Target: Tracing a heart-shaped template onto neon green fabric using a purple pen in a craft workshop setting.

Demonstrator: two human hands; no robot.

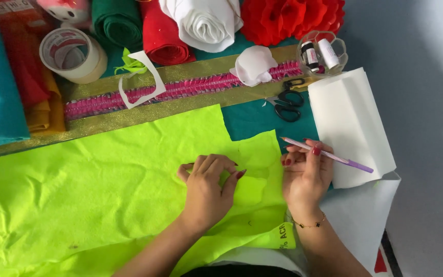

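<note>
Hands (208, 187) pinch fabric (103, 190), pencil (329, 155).

A narrow strip of dark printed lettering (283, 237) runs along the lower edge of the bright lime-green felt sheet (78, 190), just beside the wrist of the person's right hand (306, 177). At the upper left, a flat red package with a pale rectangular label (6, 7) lies partly cut off by the frame's top edge, next to the roll of cream-coloured adhesive tape (73, 54). No signs or screens show anywhere on the table.
</note>
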